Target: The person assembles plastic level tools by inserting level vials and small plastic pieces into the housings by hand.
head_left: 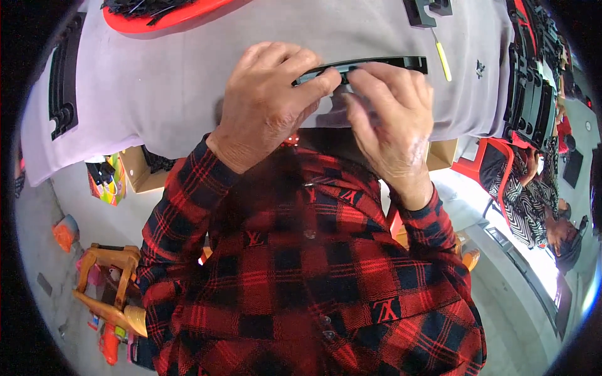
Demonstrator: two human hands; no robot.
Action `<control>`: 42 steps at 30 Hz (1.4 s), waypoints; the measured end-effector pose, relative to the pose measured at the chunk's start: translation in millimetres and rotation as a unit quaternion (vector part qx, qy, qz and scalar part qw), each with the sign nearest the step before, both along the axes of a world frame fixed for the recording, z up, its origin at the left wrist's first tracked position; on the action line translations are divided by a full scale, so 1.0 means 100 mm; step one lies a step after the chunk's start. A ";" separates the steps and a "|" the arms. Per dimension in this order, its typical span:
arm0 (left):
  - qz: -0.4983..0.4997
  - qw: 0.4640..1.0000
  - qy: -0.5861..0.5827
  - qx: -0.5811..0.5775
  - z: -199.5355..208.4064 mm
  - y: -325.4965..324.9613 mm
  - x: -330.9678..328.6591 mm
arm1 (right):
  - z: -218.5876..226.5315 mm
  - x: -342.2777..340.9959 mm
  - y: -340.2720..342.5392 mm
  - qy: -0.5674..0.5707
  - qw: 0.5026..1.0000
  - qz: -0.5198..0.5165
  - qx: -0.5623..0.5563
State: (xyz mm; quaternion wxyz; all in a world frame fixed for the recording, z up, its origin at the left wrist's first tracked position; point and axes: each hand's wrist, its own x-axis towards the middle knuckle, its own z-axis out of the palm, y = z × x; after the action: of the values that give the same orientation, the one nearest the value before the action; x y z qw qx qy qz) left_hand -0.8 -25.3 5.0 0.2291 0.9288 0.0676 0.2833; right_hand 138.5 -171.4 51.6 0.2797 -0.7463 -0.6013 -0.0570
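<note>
A long, narrow black plastic strip [411,63] with a raised edge lies across the grey cloth in front of me. My left hand [269,100] grips its left end, thumb along the near side and fingers bent over the far side. Curled over its middle is my right hand [398,119], index fingertip at the strip close to my left thumb. The right thumb points down toward the cloth, a little apart from the index finger. Whether a small piece is between the fingertips is hidden.
A yellow-handled screwdriver [443,61] lies right of the strip, near black blocks [419,12] and small black bits [480,69]. A red tray [166,24] holds black pieces at far left. Black parts are stacked at the left edge [64,81] and right edge [536,103]. Another person [527,200] sits at right.
</note>
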 end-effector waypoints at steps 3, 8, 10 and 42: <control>0.005 1.000 -0.005 0.005 0.00 -0.01 0.01 | -0.09 0.04 0.04 -0.026 0.999 0.022 -0.036; 0.019 0.999 -0.029 -0.004 -0.08 -0.01 0.00 | -0.23 0.11 0.06 -0.036 0.998 0.043 0.004; 0.018 0.999 -0.036 0.008 -0.09 0.02 0.01 | -0.24 0.12 0.07 -0.038 0.998 0.051 0.013; -0.039 0.999 -0.021 -0.014 -0.05 0.09 0.04 | -0.17 0.54 0.22 -0.082 0.957 0.279 -0.022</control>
State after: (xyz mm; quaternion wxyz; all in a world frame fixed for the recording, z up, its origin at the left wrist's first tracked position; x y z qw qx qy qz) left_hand 2.9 -15.8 0.4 0.2546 0.9211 0.0304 0.2931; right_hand 192.6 -149.6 35.0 0.2182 -0.5478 -0.8073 -0.0247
